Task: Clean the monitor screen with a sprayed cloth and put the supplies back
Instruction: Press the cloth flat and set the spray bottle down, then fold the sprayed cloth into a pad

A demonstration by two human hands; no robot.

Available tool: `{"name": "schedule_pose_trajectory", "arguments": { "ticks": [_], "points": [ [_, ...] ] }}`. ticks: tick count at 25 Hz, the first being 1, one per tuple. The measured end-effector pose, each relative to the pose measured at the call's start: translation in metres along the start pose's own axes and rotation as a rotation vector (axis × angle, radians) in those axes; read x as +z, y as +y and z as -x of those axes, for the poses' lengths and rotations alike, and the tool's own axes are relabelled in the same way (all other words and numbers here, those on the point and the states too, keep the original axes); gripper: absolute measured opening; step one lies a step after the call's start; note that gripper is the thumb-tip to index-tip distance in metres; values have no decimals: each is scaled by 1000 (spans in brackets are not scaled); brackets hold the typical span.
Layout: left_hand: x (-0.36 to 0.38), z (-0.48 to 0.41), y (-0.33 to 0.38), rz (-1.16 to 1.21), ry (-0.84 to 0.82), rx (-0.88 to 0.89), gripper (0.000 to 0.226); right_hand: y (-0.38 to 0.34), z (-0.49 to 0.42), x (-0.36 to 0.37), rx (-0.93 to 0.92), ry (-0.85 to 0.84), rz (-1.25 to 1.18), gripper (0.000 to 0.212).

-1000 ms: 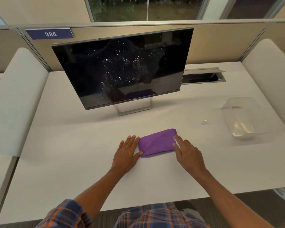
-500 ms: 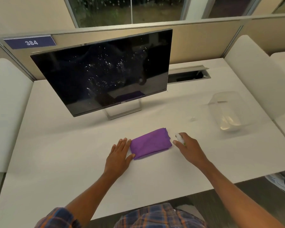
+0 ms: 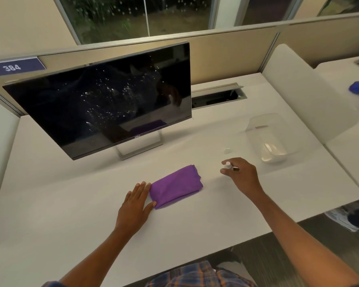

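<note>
While left hand (image 3: 134, 206) lies flat against folded purple cloth (image 3: 175, 186), right hand (image 3: 241, 175) pinches white bottle (image 3: 228, 165)

White desk (image 3: 71, 204), beige partition (image 3: 226, 54) with blue 384 plate (image 3: 15, 67), open cable hatch (image 3: 216, 98), window (image 3: 112, 17) behind

Tabletop (image 3: 71, 204): white and plain.
Monitor (image 3: 104, 96): stands at the back left on a silver foot (image 3: 137, 151).
Cloth (image 3: 175, 186): purple, folded, flat near the front middle.
Left hand (image 3: 136, 206): lies flat, its fingers touching the cloth's left edge.
Cap (image 3: 227, 150): small and clear, between the cloth and the container.
Container (image 3: 272, 137): clear plastic, on the right.
Hatch (image 3: 216, 96): open slot at the back.
</note>
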State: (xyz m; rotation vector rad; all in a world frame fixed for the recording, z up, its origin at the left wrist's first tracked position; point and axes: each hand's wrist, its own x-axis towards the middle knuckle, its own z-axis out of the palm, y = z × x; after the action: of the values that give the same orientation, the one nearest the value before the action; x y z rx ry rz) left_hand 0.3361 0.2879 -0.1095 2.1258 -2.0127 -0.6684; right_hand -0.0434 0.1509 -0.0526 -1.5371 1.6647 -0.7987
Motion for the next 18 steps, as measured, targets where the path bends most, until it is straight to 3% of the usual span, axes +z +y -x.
{"name": "schedule_pose_trajectory", "arguments": {
  "ticks": [6, 18],
  "points": [
    [0, -2, 2, -12, -15, -19, 74, 9, -32, -27, 55, 95, -12, 30],
    [-3, -1, 5, -16, -36, -37, 76, 16, -64, -41, 53, 129, 63, 28]
  ]
}}
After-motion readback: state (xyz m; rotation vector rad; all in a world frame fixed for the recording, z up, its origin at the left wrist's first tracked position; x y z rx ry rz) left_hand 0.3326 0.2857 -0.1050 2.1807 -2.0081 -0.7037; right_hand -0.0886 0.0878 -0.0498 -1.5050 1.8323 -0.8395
